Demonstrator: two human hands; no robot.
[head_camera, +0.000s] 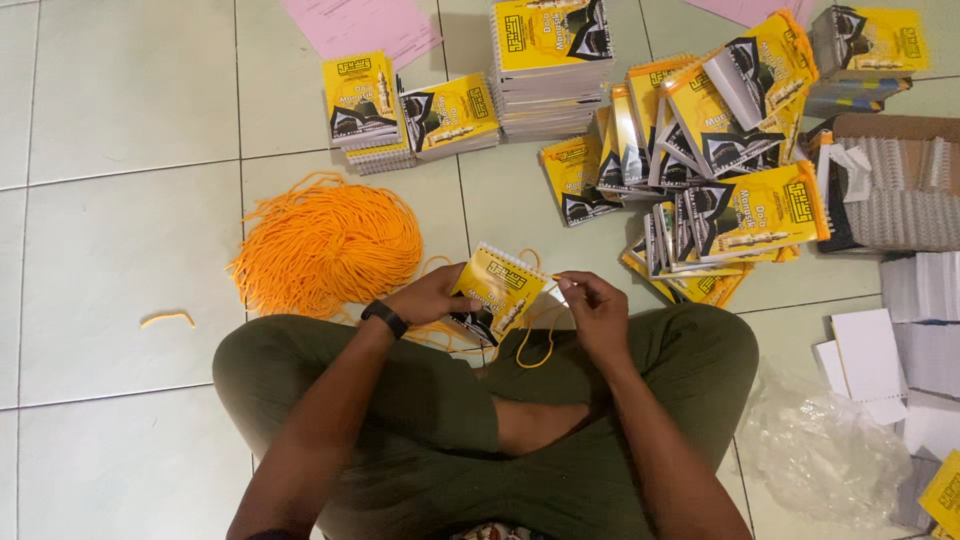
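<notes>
I sit cross-legged on a tiled floor. My left hand (428, 298), with a black wristband, grips a small yellow spiral-bound booklet (494, 290) by its left side. My right hand (592, 308) pinches an orange cord (538, 350) near the booklet's upper right corner; the cord loops down between my knees. A big tangled pile of orange cords (325, 243) lies on the floor just left of my left hand.
Stacks of yellow booklets (550, 60) and a loose heap of them (715, 170) lie ahead. A cardboard box of spiral bindings (900, 185), white paper stacks (925, 340) and a clear plastic bag (815, 450) are at right. Pink sheets (365, 25) lie behind. One stray cord (167, 319) sits left.
</notes>
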